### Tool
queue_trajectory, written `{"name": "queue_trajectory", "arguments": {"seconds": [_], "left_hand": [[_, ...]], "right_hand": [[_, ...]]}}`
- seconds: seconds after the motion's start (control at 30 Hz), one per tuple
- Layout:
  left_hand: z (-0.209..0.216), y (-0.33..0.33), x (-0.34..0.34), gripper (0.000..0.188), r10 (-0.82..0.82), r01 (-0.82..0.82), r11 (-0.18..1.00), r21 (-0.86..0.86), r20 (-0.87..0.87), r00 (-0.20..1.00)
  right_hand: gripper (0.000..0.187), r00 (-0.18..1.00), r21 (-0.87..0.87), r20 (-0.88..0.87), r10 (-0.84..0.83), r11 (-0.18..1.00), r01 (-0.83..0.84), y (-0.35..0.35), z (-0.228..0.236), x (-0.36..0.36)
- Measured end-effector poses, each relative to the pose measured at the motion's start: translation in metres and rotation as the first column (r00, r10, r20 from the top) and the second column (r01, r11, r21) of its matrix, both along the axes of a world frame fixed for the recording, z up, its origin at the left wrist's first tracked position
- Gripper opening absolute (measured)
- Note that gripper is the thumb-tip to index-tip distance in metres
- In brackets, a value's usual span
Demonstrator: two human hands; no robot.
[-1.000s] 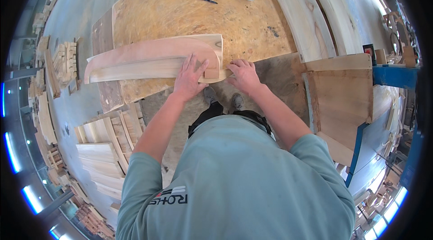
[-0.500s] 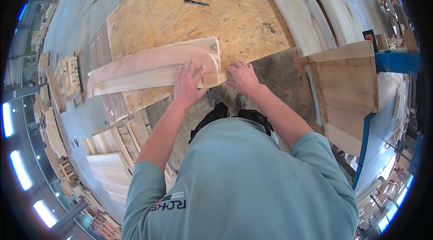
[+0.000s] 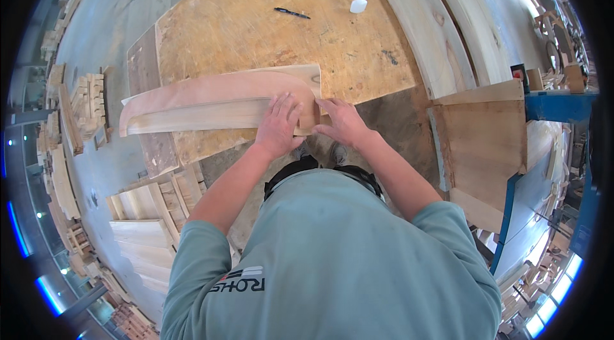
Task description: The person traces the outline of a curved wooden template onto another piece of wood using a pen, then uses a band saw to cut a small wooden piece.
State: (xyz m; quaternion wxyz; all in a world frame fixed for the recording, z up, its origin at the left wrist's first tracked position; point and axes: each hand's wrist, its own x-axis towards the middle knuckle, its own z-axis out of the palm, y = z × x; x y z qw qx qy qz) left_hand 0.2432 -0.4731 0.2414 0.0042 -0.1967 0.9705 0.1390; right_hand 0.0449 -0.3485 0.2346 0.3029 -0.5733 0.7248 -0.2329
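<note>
A thin pinkish-brown curved template [image 3: 211,95] lies on a pale wooden board [image 3: 211,115], its rounded end toward the right. My left hand [image 3: 280,124] rests on the template and board near that end, fingers stretched out flat. At the right-hand end, my right hand [image 3: 345,124] holds the template's edge between its thumb and fingers. The undersides of both hands are hidden. Board and template lie along the near edge of the wooden worktable [image 3: 256,39], with their left end sticking out past it.
A black pen [image 3: 292,13] and a small white bottle [image 3: 358,4] stand farther back on the table. Long planks [image 3: 422,20] run along its right side. Wooden panels [image 3: 483,142] stand by a blue machine part [image 3: 556,107] at right. Stacked wood [image 3: 144,212] lies at lower left.
The template's rounded end has shifted in over the board's right end, where it stuck out before. My right hand has followed it in, closer to my left hand.
</note>
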Motion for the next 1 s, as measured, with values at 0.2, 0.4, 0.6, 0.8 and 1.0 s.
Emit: {"name": "queue_trajectory", "arguments": {"seconds": [0.2,0.4,0.6,0.8,1.0], "left_hand": [[0.001,-0.014,-0.001,0.093,-0.078,0.081,0.996,0.027,-0.078,0.994],[-0.004,-0.012,-0.003,0.083,-0.074,0.090,0.993,0.080,-0.191,0.979],[-0.007,-0.014,-0.006,0.080,-0.041,0.060,0.989,0.137,-0.140,0.989],[0.004,-0.016,-0.004,0.084,0.019,0.000,0.968,0.250,-0.073,0.997],[-0.036,0.028,0.021,0.082,0.261,-0.241,0.960,0.145,-0.144,0.955]], "right_hand": [[0.057,0.971,-0.059,0.207,-0.120,0.989,0.134,-0.012,0.009,-0.013],[0.045,0.894,-0.069,0.178,-0.412,0.901,0.429,-0.042,-0.022,-0.057],[0.034,0.944,-0.149,0.042,-0.328,0.932,0.331,-0.142,-0.044,-0.112],[0.045,0.984,-0.036,-0.056,-0.169,0.985,0.167,-0.258,-0.057,-0.115],[0.058,0.973,-0.016,-0.174,-0.152,0.988,0.151,-0.286,-0.047,-0.113]]}}
